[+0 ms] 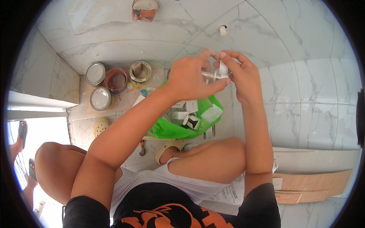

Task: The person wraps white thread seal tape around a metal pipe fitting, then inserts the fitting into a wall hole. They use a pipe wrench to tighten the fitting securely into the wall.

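Up in front of the tiled wall, my left hand [190,76] is closed around a shiny metal pipe fitting [210,75]. Its fingers hide part of the fitting. Facing it, my right hand [244,74] pinches a white strip of tape [223,69] between thumb and fingers at the fitting's end. Both hands nearly meet there. Below them a green plastic bag [173,131] lies spread on the floor, holding several small white boxes [192,121].
Cans [101,98] stand at the left by the wall. An adjustable wrench [142,148] lies near my clog [163,152]. A pipe outlet [223,31] sticks from the wall. Wooden boards [315,186] lie at right. Another person's feet [31,169] show at far left.
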`<state>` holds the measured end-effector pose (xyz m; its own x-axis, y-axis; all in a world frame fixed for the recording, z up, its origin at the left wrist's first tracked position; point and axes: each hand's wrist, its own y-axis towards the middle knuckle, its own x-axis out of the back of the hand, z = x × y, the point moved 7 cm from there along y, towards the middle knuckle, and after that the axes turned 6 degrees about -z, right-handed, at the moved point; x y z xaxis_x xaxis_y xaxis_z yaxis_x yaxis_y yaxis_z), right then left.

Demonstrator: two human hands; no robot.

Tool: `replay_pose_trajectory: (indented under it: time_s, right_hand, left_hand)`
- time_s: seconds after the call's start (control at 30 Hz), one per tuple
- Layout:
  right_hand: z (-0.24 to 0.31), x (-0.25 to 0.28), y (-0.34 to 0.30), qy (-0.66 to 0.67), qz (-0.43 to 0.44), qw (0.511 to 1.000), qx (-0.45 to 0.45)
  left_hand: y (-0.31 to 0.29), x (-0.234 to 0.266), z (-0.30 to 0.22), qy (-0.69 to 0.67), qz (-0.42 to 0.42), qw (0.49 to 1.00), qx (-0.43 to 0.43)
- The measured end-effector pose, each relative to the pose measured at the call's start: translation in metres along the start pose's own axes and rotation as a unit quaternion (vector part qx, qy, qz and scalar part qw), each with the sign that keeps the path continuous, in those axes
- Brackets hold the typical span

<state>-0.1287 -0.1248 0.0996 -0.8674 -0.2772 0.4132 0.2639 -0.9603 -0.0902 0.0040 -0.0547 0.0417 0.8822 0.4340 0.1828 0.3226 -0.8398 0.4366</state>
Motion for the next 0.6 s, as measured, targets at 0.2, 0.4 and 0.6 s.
replay_pose_trajectory:
  time_s: [0.2,0.4,0.6]
  right_hand:
    - [-0.0017,0.0011,-0.0011,0.007,-0.007,1.000,0.011]
    - [-0.0032,0.0022,0.0009,0.024,-0.005,1.000,0.004]
    - [-0.0019,-0.0003,0.0014,0.030,0.000,1.000,0.007]
  left_hand:
    - [-0.0001,-0.0023,0.0026,-0.042,0.006,0.999,0.031]
    - [0.0037,-0.0017,0.0006,-0.046,0.019,0.998,0.043]
    - [0.0052,-0.0004,0.0045,-0.073,0.023,0.996,0.045]
